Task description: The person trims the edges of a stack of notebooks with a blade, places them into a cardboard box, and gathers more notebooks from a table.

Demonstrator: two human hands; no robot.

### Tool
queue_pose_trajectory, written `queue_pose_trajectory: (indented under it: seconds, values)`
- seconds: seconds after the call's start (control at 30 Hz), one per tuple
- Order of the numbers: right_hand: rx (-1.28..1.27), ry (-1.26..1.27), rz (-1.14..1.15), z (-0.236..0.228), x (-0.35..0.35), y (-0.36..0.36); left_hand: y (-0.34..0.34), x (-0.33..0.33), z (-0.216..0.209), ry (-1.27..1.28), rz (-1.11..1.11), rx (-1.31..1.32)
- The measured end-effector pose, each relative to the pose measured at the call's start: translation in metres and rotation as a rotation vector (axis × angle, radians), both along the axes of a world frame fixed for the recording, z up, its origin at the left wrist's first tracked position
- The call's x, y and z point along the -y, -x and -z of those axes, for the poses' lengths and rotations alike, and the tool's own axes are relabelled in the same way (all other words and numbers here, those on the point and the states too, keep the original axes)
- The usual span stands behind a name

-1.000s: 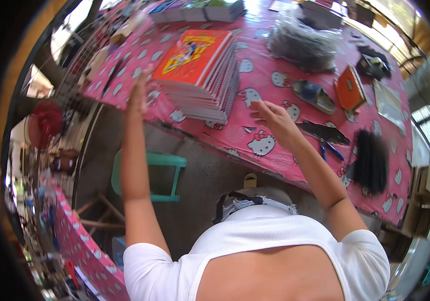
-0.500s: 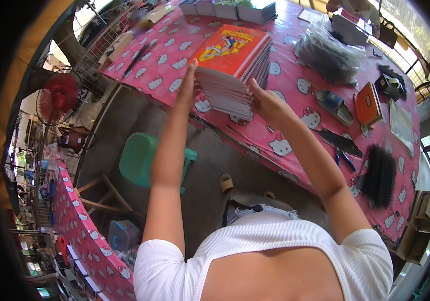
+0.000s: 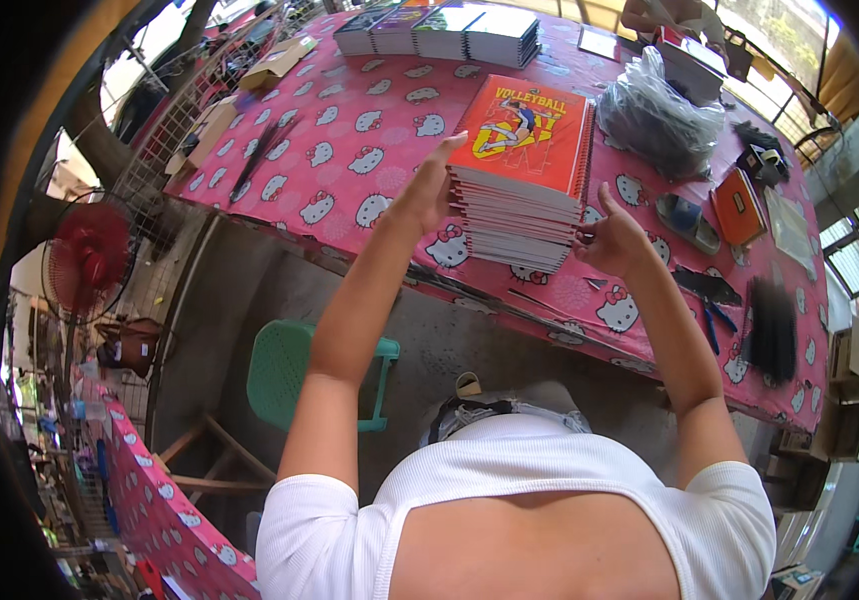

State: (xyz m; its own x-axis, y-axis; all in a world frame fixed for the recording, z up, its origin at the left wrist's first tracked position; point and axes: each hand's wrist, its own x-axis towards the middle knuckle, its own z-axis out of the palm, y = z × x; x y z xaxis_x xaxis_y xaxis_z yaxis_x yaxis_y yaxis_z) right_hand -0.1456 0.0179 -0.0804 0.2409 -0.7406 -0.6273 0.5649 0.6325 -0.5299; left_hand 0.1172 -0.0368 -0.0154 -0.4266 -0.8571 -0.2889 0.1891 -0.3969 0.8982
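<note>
A tall stack of spiral notebooks [image 3: 519,215] with red-orange covers rests near the front edge of the pink table. The top cover shows a yellow title and a player drawing. Along its left side lies my left hand [image 3: 429,190], thumb at the upper edge and the other fingers mostly hidden against the stack. At the lower right corner, my right hand [image 3: 613,238] has its thumb raised away from the notebooks. Its fingertips are at or very near the stack's side, with the fingers apart. Dark spiral binding runs down the stack's right side.
Book stacks [image 3: 439,38] line the far edge of the pink table [image 3: 349,120]. Rightward are a grey plastic bag [image 3: 659,120], a slipper [image 3: 687,222], an orange notebook [image 3: 738,207], blue-handled pliers [image 3: 717,325] and black coils [image 3: 771,330]. A green stool [image 3: 281,375] stands left below.
In the picture, the notebook stack sits further right and lower, turned to show its front more squarely. My right hand has loosened, its thumb now away from the stack. My left stays beside it.
</note>
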Motion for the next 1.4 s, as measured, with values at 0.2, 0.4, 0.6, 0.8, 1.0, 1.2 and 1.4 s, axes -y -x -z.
queue_pose_trajectory:
  seconds: [0.2,0.4,0.6,0.8,1.0,1.2,1.4]
  values:
    - [-0.038,0.034,-0.096,-0.018,0.023,0.038,0.016,0.002,-0.004,-0.174,-0.016,-0.073]
    - [-0.269,0.113,-0.159,0.015,0.028,0.069,0.037,-0.004,0.016,-0.154,0.013,-0.065]
    - [-0.144,0.309,-0.092,-0.026,0.060,0.063,0.028,0.029,-0.008,-0.238,-0.054,-0.192]
    - [-0.229,0.400,0.028,-0.054,0.095,0.026,0.063,0.068,0.014,-0.199,0.176,-0.332]
    - [-0.202,0.460,-0.047,-0.036,0.094,0.019,0.059,0.073,0.023,-0.225,0.237,-0.530]
    - [-0.200,0.488,-0.018,-0.031,0.074,0.032,0.055,0.077,0.038,-0.171,0.376,-0.532]
    - [-0.631,0.581,0.232,-0.028,0.047,0.025,0.038,0.040,0.028,-0.042,0.106,-0.368]
